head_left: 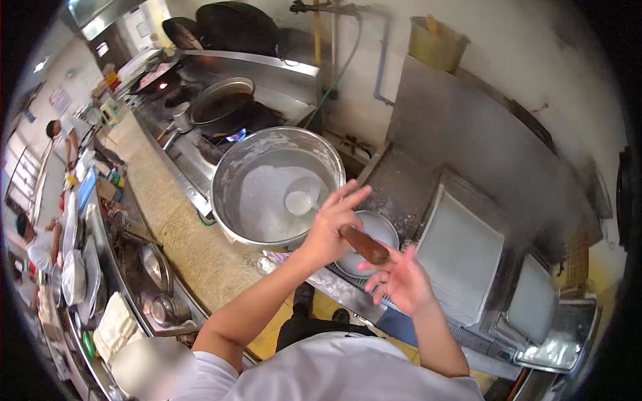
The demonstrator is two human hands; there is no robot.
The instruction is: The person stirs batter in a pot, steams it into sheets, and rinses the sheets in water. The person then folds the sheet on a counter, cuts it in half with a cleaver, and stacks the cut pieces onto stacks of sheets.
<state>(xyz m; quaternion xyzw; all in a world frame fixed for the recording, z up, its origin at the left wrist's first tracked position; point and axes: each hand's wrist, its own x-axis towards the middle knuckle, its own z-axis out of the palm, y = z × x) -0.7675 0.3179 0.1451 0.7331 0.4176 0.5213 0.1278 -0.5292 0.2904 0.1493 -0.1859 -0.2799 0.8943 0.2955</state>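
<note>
A blue flame (237, 136) is burning just behind the large steel pot (226, 180). At the pot's right edge, the left hand (332, 230) is gripping the ladle (364, 244), its bowl (299, 202) showing inside the pot; right of the pot, the right hand (404, 286) is holding its fingers (386, 277) loosely spread.

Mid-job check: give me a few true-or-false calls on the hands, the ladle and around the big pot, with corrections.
1. The bowl of the ladle lies within the rim of the big metal pot. True.
2. The left hand holds the ladle by its handle. True.
3. The handle is bright green. False: it is brown.
4. Both hands are clenched into fists. False: the right hand is open.
5. A blue flame shows beside the pot. True.
</note>
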